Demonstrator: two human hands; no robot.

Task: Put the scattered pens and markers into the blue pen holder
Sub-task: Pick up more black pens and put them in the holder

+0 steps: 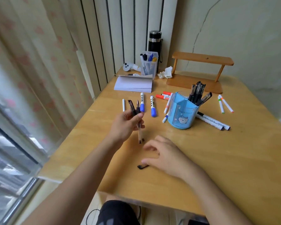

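Left of the blue pen holder (183,111), the left hand (126,125) is raised above the wooden table (234,159), fingers closed around two dark pens (137,111) held upright. Nearer than the holder, the right hand (165,153) rests low over the table, fingers loosely curled and spread, gripping nothing; a small black cap (142,166) lies at its fingertips. Holder's rear compartment already has several black pens (197,94). Two blue-capped markers (151,106) and a thin white pen (123,105) lie left of the holder, red markers (163,95) just behind-left, black-tipped markers (212,121) touching its right base, highlighters (225,104) further right.
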